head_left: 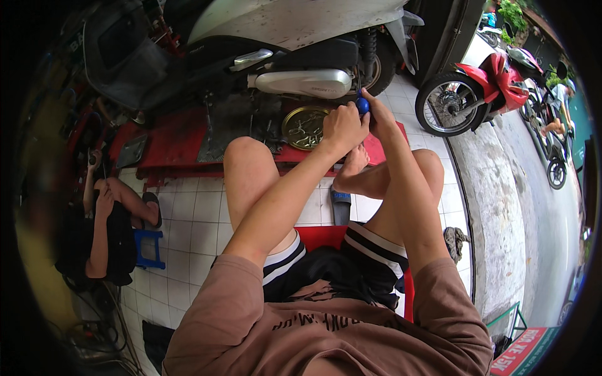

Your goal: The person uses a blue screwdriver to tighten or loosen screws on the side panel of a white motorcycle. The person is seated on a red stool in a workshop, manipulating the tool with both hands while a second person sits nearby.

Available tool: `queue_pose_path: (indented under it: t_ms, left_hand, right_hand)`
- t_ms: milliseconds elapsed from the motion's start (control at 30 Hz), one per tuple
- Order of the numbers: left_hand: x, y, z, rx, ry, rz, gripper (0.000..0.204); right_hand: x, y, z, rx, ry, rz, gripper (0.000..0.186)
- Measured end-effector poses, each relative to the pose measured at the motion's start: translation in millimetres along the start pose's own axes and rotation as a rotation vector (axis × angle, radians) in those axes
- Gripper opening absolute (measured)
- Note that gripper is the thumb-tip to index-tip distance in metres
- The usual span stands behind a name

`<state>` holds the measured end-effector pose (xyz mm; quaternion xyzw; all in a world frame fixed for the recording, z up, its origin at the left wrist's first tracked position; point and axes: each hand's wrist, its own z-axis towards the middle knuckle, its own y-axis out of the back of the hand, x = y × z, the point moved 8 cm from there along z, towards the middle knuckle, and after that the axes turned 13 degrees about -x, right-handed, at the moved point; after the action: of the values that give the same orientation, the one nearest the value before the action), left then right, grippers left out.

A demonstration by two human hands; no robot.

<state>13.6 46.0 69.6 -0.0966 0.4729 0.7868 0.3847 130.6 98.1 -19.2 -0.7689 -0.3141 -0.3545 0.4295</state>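
Observation:
Both my hands meet in front of the scooter's rear end. A shiny blue rounded thing [362,105] shows between them; its full shape is hidden by my fingers. My left hand [344,129] is closed, its curled fingers against the blue thing's left side. Closed on the other side, my right hand [380,116] has its fingers reaching along it. Just left of my hands, a round gold-coloured tray [287,133] with small metal parts sits on the red platform [182,156]. Above it stands the scooter [304,83], its silver side cover facing me.
My bare foot [356,160] rests against the platform, and a dark sandal [340,205] lies on the tiles. At the left, another person [106,232] sits by a blue stool [149,249]. A red motorbike [495,84] stands at the right, beside the street.

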Motion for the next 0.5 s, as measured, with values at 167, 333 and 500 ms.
queue_pose_path:
  t_ms: [167, 333, 500]
  left_hand:
    - [7.0, -6.5, -0.1, 0.065, 0.066, -0.011, 0.045]
    - [-3.2, 11.3, 1.1, -0.096, -0.05, 0.065, 0.045]
    - [-3.3, 8.6, 3.4, -0.06, -0.028, 0.052, 0.043]
  right_hand:
    - [-0.3, -5.9, -6.7, 0.07, -0.032, 0.041, 0.03]
    - [9.2, -0.7, -13.1, -0.046, 0.078, -0.137, 0.031]
    - [1.9, -6.6, -5.9, 0.084, -0.004, -0.023, 0.03]
